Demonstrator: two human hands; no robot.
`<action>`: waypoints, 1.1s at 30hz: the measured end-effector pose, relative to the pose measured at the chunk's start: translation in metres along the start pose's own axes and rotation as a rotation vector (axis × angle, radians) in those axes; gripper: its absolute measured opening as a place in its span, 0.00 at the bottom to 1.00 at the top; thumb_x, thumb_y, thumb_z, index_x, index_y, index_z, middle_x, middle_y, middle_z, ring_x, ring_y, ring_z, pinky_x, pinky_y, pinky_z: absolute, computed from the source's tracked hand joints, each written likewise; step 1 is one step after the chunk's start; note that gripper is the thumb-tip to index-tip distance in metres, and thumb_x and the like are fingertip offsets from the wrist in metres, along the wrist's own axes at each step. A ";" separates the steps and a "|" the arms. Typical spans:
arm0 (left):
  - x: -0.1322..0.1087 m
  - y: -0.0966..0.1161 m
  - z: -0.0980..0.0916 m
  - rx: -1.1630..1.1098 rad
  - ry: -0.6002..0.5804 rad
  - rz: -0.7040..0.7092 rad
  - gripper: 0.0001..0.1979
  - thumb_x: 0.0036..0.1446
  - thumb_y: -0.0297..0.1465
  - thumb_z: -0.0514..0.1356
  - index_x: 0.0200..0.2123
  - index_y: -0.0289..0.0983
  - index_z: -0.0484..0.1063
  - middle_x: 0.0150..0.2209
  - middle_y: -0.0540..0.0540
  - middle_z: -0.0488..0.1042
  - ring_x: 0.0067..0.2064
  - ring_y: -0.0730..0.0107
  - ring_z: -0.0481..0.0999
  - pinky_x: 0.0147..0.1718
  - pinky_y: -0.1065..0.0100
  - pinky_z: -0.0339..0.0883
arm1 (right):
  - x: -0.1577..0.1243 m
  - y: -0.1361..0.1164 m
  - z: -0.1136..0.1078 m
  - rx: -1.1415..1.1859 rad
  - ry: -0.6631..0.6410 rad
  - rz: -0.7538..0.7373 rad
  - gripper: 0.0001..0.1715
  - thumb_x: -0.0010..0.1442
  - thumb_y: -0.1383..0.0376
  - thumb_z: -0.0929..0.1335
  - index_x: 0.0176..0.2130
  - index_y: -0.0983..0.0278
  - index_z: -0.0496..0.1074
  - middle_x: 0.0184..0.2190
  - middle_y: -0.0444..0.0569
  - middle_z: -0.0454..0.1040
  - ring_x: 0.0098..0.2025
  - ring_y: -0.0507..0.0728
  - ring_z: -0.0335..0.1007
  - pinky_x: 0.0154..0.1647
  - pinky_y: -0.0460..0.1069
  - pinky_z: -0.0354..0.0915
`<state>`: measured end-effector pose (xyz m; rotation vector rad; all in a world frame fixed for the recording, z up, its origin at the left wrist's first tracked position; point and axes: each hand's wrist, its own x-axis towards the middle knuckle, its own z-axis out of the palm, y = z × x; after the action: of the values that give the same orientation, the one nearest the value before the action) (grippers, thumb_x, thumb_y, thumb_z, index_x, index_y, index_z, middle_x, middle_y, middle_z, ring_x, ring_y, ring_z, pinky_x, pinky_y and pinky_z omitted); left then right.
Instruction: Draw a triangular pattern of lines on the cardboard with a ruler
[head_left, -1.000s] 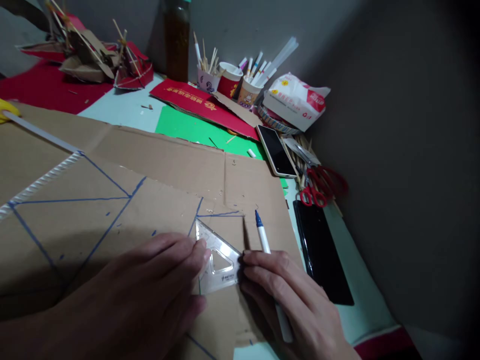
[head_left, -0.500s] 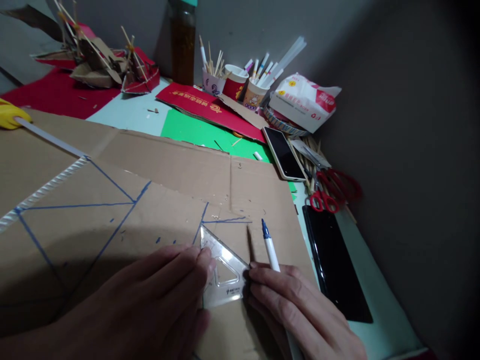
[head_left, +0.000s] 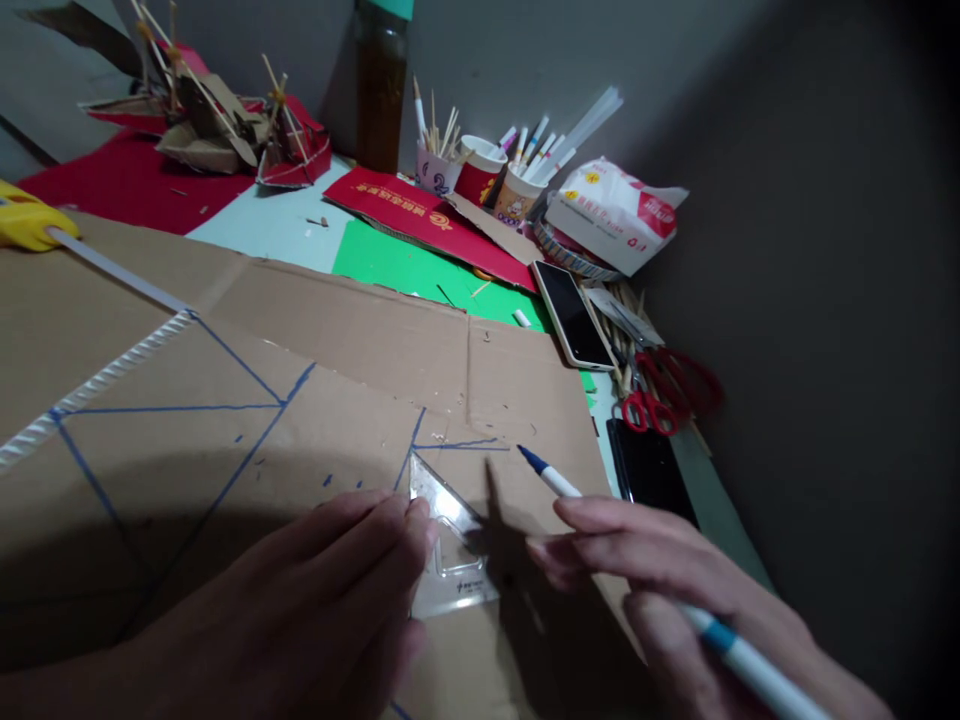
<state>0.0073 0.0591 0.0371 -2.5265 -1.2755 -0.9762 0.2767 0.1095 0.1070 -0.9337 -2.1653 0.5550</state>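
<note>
My left hand lies flat on a large brown cardboard sheet with blue lines drawn on it. Its fingertips press the left edge of a clear plastic set square. My right hand is lifted off the set square and holds a blue marker pen. The pen's tip hovers just right of a short blue line near the set square's top corner.
A phone, red scissors and a black slab lie to the right. Paper cups of pens and sticks, a white packet, green paper, red card, cardboard models and a yellow-handled tool sit behind.
My right hand has left the set square's right edge, risen and drawn back to the right, tilting the pen so its tip points left. My left hand stayed on the set square.
</note>
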 end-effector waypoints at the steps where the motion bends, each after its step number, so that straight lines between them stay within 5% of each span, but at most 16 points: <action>1: 0.000 -0.001 0.001 -0.007 -0.002 0.005 0.12 0.77 0.29 0.57 0.57 0.37 0.79 0.52 0.49 0.84 0.59 0.67 0.79 0.76 0.64 0.64 | 0.005 -0.003 0.003 0.083 0.058 0.068 0.11 0.80 0.64 0.70 0.55 0.53 0.84 0.43 0.41 0.91 0.59 0.53 0.88 0.60 0.41 0.80; 5: -0.004 -0.001 0.005 -0.032 0.005 0.009 0.14 0.82 0.31 0.53 0.55 0.34 0.78 0.53 0.49 0.83 0.63 0.72 0.75 0.83 0.69 0.46 | 0.027 -0.006 0.023 0.353 0.080 0.094 0.12 0.80 0.59 0.71 0.55 0.52 0.86 0.49 0.40 0.91 0.61 0.51 0.85 0.61 0.41 0.79; 9: 0.000 0.001 0.004 -0.019 0.045 0.011 0.11 0.81 0.31 0.55 0.54 0.34 0.77 0.52 0.49 0.81 0.63 0.71 0.74 0.82 0.68 0.52 | 0.039 0.004 0.039 0.420 0.057 0.052 0.12 0.80 0.63 0.71 0.56 0.54 0.85 0.48 0.42 0.90 0.57 0.52 0.86 0.60 0.45 0.80; 13: 0.003 0.000 0.003 -0.020 0.045 -0.006 0.11 0.83 0.32 0.53 0.53 0.36 0.75 0.49 0.50 0.79 0.63 0.74 0.73 0.82 0.72 0.49 | 0.038 0.008 0.044 0.426 0.054 0.069 0.12 0.79 0.66 0.71 0.54 0.54 0.85 0.47 0.45 0.90 0.52 0.55 0.89 0.53 0.48 0.84; 20: -0.003 -0.002 0.003 -0.055 0.039 -0.021 0.13 0.83 0.32 0.52 0.56 0.35 0.75 0.52 0.50 0.79 0.68 0.75 0.69 0.84 0.71 0.45 | 0.036 0.009 0.044 0.414 0.012 0.043 0.12 0.80 0.66 0.70 0.57 0.55 0.83 0.49 0.41 0.90 0.56 0.49 0.85 0.61 0.43 0.78; 26: 0.003 -0.002 0.001 -0.096 0.019 -0.019 0.12 0.83 0.30 0.52 0.55 0.36 0.75 0.50 0.51 0.80 0.67 0.78 0.71 0.83 0.74 0.43 | 0.038 0.010 0.044 0.365 0.039 0.031 0.11 0.78 0.68 0.72 0.53 0.57 0.85 0.48 0.45 0.90 0.53 0.54 0.88 0.55 0.47 0.83; 30: 0.003 -0.002 0.000 -0.062 0.020 0.013 0.09 0.82 0.31 0.55 0.52 0.37 0.76 0.52 0.51 0.79 0.65 0.74 0.72 0.84 0.71 0.46 | 0.038 0.008 0.045 0.383 0.124 0.061 0.11 0.78 0.67 0.71 0.53 0.56 0.86 0.46 0.47 0.90 0.51 0.56 0.88 0.50 0.50 0.84; 33: 0.001 -0.002 -0.002 -0.073 0.037 0.004 0.08 0.80 0.28 0.57 0.51 0.39 0.77 0.52 0.54 0.80 0.62 0.74 0.74 0.83 0.72 0.49 | 0.034 0.007 0.043 0.405 0.316 0.124 0.12 0.79 0.65 0.71 0.48 0.56 0.87 0.42 0.46 0.88 0.49 0.56 0.86 0.45 0.49 0.83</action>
<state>0.0056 0.0601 0.0387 -2.5510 -1.2466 -1.0832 0.2308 0.1358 0.0888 -0.8660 -1.6426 0.8113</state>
